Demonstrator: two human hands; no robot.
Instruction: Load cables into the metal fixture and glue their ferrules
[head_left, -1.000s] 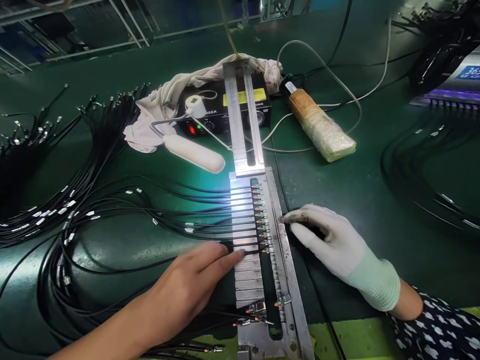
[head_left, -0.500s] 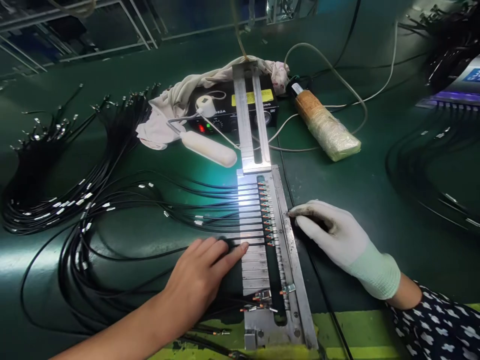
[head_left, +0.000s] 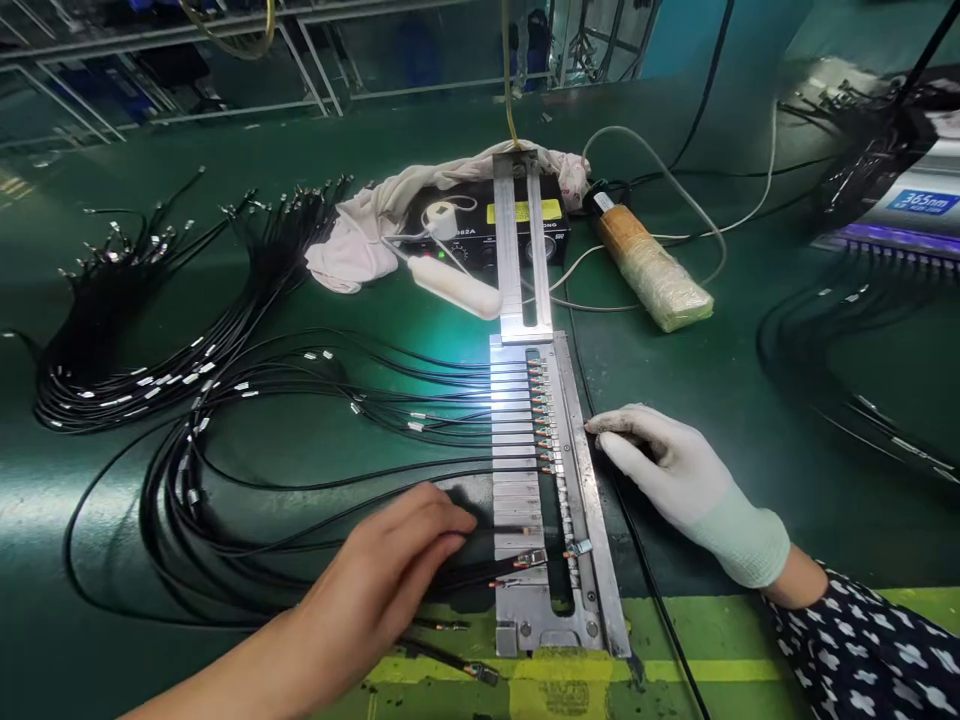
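Observation:
A slotted metal fixture (head_left: 517, 490) lies in front of me, with several black cables (head_left: 442, 467) laid across its grooves and their small metal connector ends lined up along the slot. My bare left hand (head_left: 390, 560) is left of the fixture's lower half, thumb and fingers pinched on a thin black cable whose tip (head_left: 523, 530) reaches over the grooves. My right hand (head_left: 679, 470), in a white glove, rests at the fixture's right rail (head_left: 589, 490). Its index fingertip touches the rail's edge; the thumb is slightly apart and nothing shows between them. Loose connector ends (head_left: 531, 558) lie across the lower grooves.
Behind the fixture stands a black control box (head_left: 480, 240) with a cloth (head_left: 352, 250) draped around it and a white lamp (head_left: 456, 287). A wrapped handle-like tool (head_left: 652, 265) lies at right. Cable bundles (head_left: 112, 330) spread at left; a 365nm device (head_left: 915, 190) is far right.
My left hand has left the last seated cable, moved lower, and now pinches another cable over the lower grooves. The right hand stays at the rail. The view has shifted slightly.

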